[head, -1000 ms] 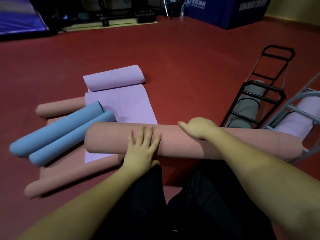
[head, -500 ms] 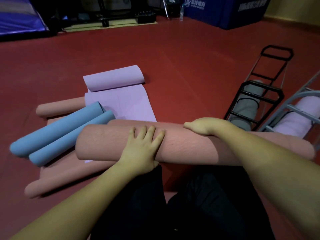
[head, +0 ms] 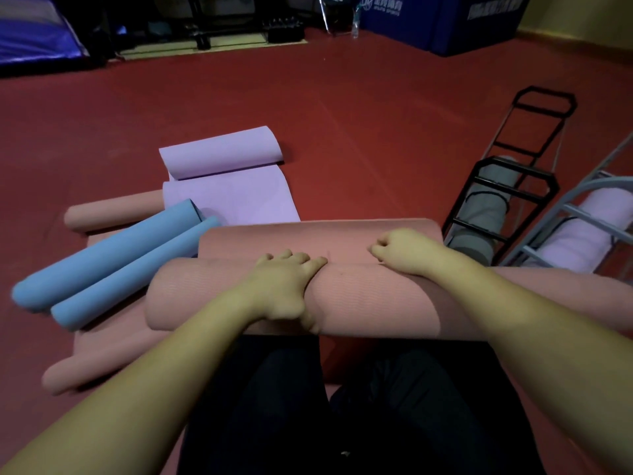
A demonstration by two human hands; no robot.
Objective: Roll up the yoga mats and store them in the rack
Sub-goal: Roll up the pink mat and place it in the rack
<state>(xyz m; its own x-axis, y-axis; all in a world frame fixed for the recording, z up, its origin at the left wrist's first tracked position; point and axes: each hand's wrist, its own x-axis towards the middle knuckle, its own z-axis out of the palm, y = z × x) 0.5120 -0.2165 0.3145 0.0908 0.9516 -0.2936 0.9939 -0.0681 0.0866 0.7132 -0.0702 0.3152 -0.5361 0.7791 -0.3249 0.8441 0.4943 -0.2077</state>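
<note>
Both hands (head: 284,282) (head: 404,250) on pink mat roll (head: 376,299), axis left-right

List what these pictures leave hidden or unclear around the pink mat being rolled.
- Head view: the pink mat's right end runs off the frame edge.
- Left hand and right hand: fingertips curl out of sight over the roll.
- Grey rack: cut off at the right edge.
- Blue box lettering: too blurred to read.
</note>
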